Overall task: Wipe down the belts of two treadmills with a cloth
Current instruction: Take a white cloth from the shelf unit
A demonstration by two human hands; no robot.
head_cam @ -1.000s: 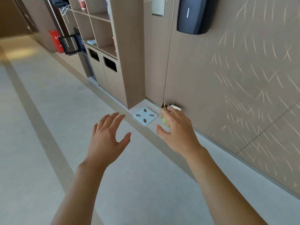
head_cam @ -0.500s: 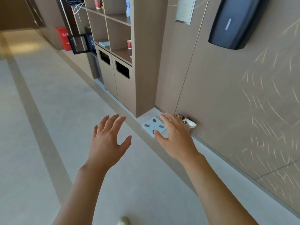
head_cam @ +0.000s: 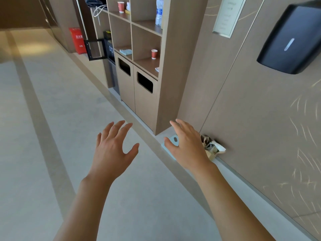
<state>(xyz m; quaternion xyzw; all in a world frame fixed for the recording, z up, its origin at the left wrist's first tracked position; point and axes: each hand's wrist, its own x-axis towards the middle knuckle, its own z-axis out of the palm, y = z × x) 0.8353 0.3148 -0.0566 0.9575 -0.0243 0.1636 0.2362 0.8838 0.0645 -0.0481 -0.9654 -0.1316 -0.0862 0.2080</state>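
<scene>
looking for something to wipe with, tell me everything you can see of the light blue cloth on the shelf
The cloth is pale blue, soft-looking and loosely folded or crumpled, lying flat in a lower left compartment of the wooden shelf unit, above the two bin openings. Nothing touches it but the shelf board; both hands are far from it.

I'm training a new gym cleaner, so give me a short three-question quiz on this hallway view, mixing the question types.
1. True or false: the left hand holds a cloth.
2. Which lies on the lower-left shelf? A) folded blue cloth B) water bottle C) red cup
3. Fill in: the shelf unit's base has two dark ____ openings.

Key:
1. False; both it and the right hand are empty, fingers spread.
2. A
3. bin
</scene>
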